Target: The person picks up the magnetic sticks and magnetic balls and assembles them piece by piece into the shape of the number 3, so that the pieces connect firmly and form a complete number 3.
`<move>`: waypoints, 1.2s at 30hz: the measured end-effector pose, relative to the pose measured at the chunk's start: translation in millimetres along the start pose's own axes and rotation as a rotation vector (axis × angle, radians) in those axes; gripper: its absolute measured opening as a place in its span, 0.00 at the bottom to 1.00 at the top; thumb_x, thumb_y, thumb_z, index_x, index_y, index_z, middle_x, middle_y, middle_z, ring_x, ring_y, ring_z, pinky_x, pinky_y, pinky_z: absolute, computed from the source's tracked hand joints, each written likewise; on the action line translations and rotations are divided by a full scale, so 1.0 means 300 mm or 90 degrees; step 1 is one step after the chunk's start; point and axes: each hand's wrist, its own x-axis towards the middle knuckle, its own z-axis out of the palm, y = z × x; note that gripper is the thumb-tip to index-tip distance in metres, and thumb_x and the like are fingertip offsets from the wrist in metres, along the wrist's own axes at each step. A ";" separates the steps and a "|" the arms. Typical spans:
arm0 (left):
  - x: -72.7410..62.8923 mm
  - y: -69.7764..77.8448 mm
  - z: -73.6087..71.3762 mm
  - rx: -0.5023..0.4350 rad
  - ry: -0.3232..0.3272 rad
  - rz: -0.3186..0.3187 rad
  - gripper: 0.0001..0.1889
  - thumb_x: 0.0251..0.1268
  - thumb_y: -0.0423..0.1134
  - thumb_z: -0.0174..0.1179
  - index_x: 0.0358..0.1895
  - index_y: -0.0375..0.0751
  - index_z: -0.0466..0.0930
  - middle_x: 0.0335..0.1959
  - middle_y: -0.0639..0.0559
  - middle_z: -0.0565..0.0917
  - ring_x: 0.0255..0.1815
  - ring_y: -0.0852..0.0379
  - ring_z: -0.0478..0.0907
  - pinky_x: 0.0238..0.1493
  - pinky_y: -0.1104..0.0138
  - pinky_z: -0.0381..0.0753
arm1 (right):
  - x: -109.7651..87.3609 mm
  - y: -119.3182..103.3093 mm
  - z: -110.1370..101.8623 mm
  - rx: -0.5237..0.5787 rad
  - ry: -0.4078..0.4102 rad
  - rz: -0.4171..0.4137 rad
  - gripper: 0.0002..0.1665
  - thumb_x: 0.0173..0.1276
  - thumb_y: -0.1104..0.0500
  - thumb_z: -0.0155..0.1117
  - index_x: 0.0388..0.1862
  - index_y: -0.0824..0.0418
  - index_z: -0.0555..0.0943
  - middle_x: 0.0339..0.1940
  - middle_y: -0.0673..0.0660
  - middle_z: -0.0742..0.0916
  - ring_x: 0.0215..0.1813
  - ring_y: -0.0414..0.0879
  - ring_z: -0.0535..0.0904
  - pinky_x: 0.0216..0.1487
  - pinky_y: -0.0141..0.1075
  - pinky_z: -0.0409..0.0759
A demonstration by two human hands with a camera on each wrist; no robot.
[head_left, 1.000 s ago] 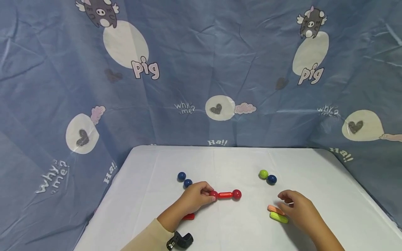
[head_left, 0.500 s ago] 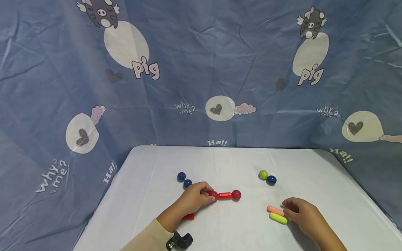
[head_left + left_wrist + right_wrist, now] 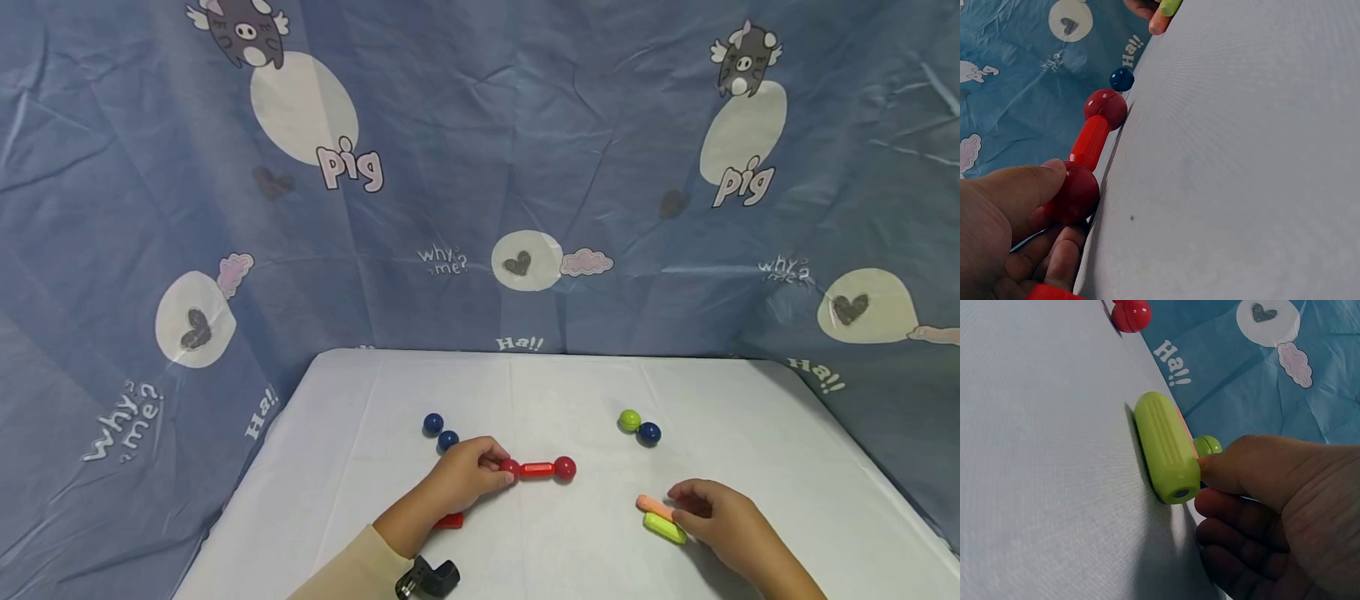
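Observation:
My left hand pinches the left red ball of a dumbbell-like piece. A red magnetic stick joins that ball to a second red ball. At the right, my right hand has thumb and fingers at the near end of an orange magnetic stick, seemingly pinching it. A lime-green magnetic stick lies alongside; in the right wrist view it hides most of the orange one, and a dark disc shows in its end.
Two blue balls lie beyond my left hand. A green ball touches a dark blue ball at the back right. Another red stick lies partly under my left forearm. A blue printed cloth hangs behind the white table.
My right hand has come down and closed in on the orange stick's end. Both sticks have shifted slightly. My left hand keeps its hold on the red ball.

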 end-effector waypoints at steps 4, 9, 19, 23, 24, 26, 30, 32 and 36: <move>0.000 0.000 0.000 -0.001 -0.001 0.002 0.11 0.62 0.43 0.77 0.44 0.53 0.86 0.35 0.60 0.84 0.37 0.60 0.80 0.40 0.69 0.81 | -0.005 -0.002 0.000 -0.001 -0.003 -0.004 0.15 0.62 0.57 0.79 0.47 0.57 0.88 0.41 0.47 0.89 0.43 0.41 0.83 0.46 0.43 0.84; 0.003 -0.001 0.000 -0.002 -0.001 0.009 0.11 0.62 0.43 0.76 0.44 0.52 0.86 0.35 0.60 0.85 0.37 0.61 0.81 0.40 0.70 0.81 | -0.004 -0.001 0.007 -0.008 -0.017 0.004 0.13 0.61 0.58 0.80 0.44 0.55 0.88 0.37 0.46 0.88 0.41 0.41 0.80 0.45 0.42 0.82; 0.004 -0.004 -0.002 -0.001 -0.002 0.016 0.11 0.62 0.43 0.76 0.45 0.52 0.86 0.36 0.61 0.85 0.39 0.61 0.81 0.41 0.69 0.82 | -0.004 0.000 0.016 -0.013 -0.014 0.008 0.08 0.62 0.57 0.79 0.40 0.53 0.90 0.36 0.46 0.87 0.40 0.42 0.79 0.43 0.40 0.80; 0.002 -0.004 -0.003 -0.003 -0.005 0.014 0.11 0.62 0.43 0.76 0.45 0.52 0.85 0.36 0.61 0.85 0.39 0.62 0.81 0.41 0.70 0.82 | -0.006 0.003 0.017 -0.008 -0.007 0.000 0.08 0.62 0.56 0.79 0.39 0.52 0.90 0.36 0.46 0.87 0.39 0.42 0.79 0.42 0.39 0.79; 0.002 -0.003 -0.004 -0.003 -0.005 0.014 0.11 0.62 0.43 0.76 0.45 0.52 0.85 0.36 0.60 0.85 0.39 0.61 0.81 0.41 0.70 0.82 | -0.007 0.005 0.017 -0.010 -0.003 0.000 0.08 0.62 0.56 0.79 0.39 0.52 0.89 0.35 0.46 0.87 0.39 0.41 0.79 0.41 0.39 0.79; 0.002 -0.002 -0.005 -0.002 -0.006 0.014 0.11 0.62 0.43 0.76 0.45 0.52 0.85 0.36 0.60 0.85 0.38 0.61 0.81 0.41 0.69 0.82 | -0.006 0.007 0.015 -0.013 0.006 -0.001 0.09 0.62 0.55 0.79 0.40 0.53 0.89 0.35 0.45 0.87 0.38 0.41 0.79 0.40 0.39 0.79; 0.004 0.001 -0.006 0.000 -0.009 0.010 0.11 0.62 0.43 0.76 0.45 0.52 0.86 0.37 0.61 0.85 0.39 0.61 0.81 0.42 0.69 0.82 | -0.007 0.012 0.006 -0.017 0.035 0.000 0.08 0.64 0.57 0.76 0.42 0.54 0.88 0.35 0.46 0.88 0.37 0.42 0.79 0.39 0.39 0.79; 0.005 0.000 -0.005 0.002 -0.010 0.006 0.11 0.62 0.44 0.76 0.45 0.53 0.86 0.36 0.61 0.85 0.39 0.61 0.81 0.42 0.68 0.82 | -0.007 0.015 0.002 -0.012 0.046 0.001 0.08 0.66 0.58 0.75 0.43 0.55 0.88 0.35 0.46 0.89 0.37 0.42 0.80 0.39 0.39 0.79; 0.005 0.002 -0.005 0.007 -0.011 0.002 0.11 0.63 0.44 0.76 0.45 0.53 0.86 0.36 0.62 0.84 0.39 0.60 0.81 0.42 0.68 0.82 | -0.003 0.019 0.002 0.017 0.057 0.009 0.10 0.67 0.56 0.75 0.45 0.57 0.88 0.37 0.47 0.90 0.39 0.41 0.82 0.41 0.41 0.81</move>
